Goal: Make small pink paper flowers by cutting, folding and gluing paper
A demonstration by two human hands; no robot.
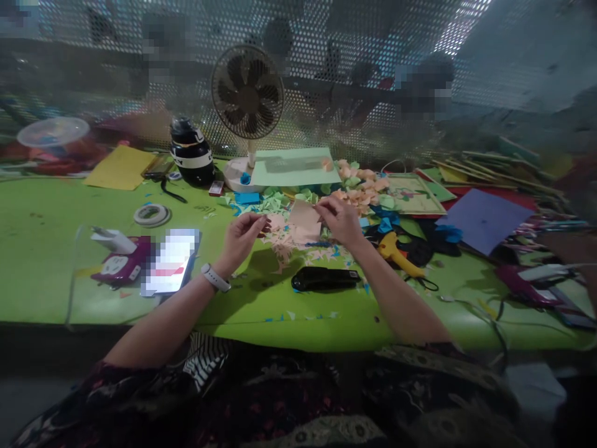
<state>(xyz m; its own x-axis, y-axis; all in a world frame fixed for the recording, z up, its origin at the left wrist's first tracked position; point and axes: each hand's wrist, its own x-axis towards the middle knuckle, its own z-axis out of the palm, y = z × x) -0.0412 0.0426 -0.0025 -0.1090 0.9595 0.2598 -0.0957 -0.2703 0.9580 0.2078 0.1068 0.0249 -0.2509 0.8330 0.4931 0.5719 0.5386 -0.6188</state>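
My right hand point(341, 219) is closed at the fingertips on the edge of a pale peach paper piece point(305, 219), above the scraps. To its left, my left hand point(245, 239) has thumb and fingers pinched together. What they hold, if anything, I cannot make out; a pinkish paper scrap point(277, 221) is just beyond the fingertips. Small peach cuttings point(282, 254) lie between and below both hands. A black stapler-like tool point(325, 279) rests on the green table point(261, 323) nearer to me. Behind the hands are green cut pieces point(275, 200) and peach cut pieces point(364, 186).
At left lie a lit phone point(171, 261), a tape roll point(152, 214) and a black bottle point(191, 152). A fan point(248, 93) stands behind. A yellow glue gun point(400, 255), purple paper point(482, 219) and loose cables point(471, 303) are at right.
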